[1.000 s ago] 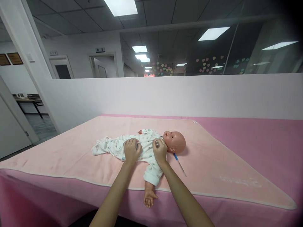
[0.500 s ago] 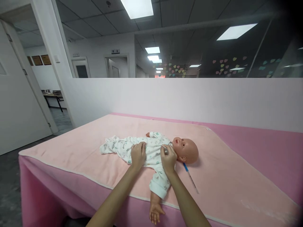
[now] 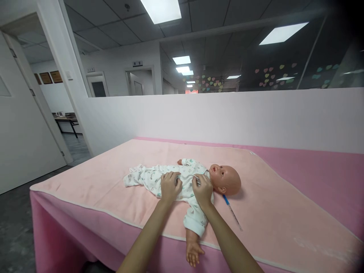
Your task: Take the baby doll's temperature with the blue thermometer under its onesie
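A baby doll (image 3: 226,179) lies on its back, head to the right, in a white romper (image 3: 152,178) with small green prints. My left hand (image 3: 170,186) rests on the belly part, fingers curled over the cloth with the thumb near them. Its fingertips are partly hidden. At the chest, close to the neckline, my right hand (image 3: 202,189) pinches the romper's fabric between thumb and fingers. The doll's near arm (image 3: 193,246) hangs over the table's front edge. Beside the head lies a thin stick with a blue end (image 3: 226,200).
A pale pink blanket (image 3: 93,178) covers much of the table over a darker pink cloth (image 3: 318,174). A white half wall (image 3: 213,117) with glass above stands behind. At the left is a white door (image 3: 25,129) beside a doorway.
My left hand's fingers have loosened from a tighter fist, with the thumb now more apart. My right hand stays at the chest. The whole view has shifted slightly.
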Action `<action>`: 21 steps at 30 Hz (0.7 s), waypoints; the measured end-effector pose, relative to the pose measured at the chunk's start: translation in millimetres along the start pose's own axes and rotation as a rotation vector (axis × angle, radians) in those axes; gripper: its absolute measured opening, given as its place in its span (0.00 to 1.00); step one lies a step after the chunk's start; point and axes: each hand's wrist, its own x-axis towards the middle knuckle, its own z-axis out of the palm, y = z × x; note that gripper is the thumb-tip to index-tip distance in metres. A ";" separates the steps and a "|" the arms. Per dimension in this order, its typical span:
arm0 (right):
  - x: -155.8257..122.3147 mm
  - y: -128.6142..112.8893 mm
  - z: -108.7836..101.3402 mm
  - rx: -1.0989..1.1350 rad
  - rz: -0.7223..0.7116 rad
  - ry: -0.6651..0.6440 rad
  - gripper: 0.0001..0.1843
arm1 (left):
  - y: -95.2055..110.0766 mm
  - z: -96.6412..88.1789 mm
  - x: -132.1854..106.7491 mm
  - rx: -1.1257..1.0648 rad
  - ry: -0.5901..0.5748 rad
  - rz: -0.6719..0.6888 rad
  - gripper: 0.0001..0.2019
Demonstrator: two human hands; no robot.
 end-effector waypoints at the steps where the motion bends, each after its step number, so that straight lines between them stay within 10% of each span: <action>1: -0.7 -0.6 0.6 -0.034 -0.036 -0.034 0.09 | 0.3 -0.5 -0.1 0.012 -0.005 0.006 0.10; 21: -1.3 4.7 0.9 0.057 -0.028 -0.105 0.08 | 3.8 4.2 -5.1 -0.001 0.064 0.038 0.12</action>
